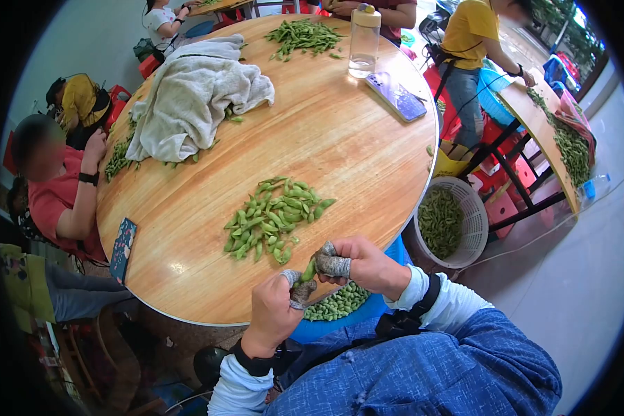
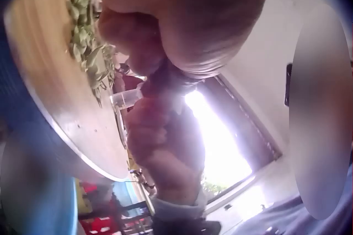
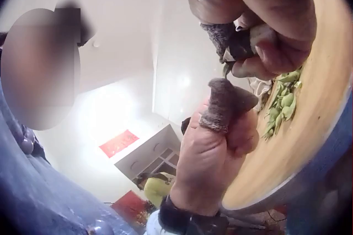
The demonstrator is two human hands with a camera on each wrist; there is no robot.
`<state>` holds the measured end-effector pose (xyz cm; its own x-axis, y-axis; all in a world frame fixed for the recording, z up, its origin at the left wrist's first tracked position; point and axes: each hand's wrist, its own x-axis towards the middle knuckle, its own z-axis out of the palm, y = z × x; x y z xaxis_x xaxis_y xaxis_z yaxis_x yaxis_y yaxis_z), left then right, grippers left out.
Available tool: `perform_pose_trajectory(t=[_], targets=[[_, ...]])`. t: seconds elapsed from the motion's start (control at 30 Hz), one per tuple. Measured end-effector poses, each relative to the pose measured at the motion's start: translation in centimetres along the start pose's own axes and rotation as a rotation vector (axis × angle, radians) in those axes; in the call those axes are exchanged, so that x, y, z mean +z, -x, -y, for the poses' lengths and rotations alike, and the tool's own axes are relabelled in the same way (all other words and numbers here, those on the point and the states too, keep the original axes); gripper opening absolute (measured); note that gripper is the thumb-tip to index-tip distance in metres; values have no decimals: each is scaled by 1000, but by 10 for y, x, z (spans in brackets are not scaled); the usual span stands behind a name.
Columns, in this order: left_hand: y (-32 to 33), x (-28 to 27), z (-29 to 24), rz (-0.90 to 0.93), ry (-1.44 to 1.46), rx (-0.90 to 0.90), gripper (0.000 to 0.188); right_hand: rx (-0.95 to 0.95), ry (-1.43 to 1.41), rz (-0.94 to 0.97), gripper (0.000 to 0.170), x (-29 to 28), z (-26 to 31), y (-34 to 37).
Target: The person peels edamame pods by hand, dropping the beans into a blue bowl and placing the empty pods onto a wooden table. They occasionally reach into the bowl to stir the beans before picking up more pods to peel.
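Note:
Over the table's near edge, both hands hold one green edamame pod between them. My left hand pinches its lower end, with the thumb and a finger wrapped in grey cloth. My right hand, wrapped the same way, grips the other end. In the right wrist view a small bit of the pod shows between the wrapped fingertips; the hands hide most of it. Just beyond the hands lies a loose pile of pods. Beneath them, shelled green beans fill a blue tub.
The round wooden table carries a grey towel, another pod heap, a bottle, a phone and a dark patterned case. A white basket of pods stands right. Several people sit around.

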<state>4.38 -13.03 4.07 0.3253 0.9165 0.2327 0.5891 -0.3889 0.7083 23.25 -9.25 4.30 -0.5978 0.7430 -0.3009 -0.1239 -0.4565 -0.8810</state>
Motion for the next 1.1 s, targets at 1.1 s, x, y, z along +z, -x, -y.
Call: perform_pose_trajectory(t=[1.1], targets=[[-73, 9, 42, 29, -571, 156, 7, -28, 997, -1291, 24, -300, -94, 175]])
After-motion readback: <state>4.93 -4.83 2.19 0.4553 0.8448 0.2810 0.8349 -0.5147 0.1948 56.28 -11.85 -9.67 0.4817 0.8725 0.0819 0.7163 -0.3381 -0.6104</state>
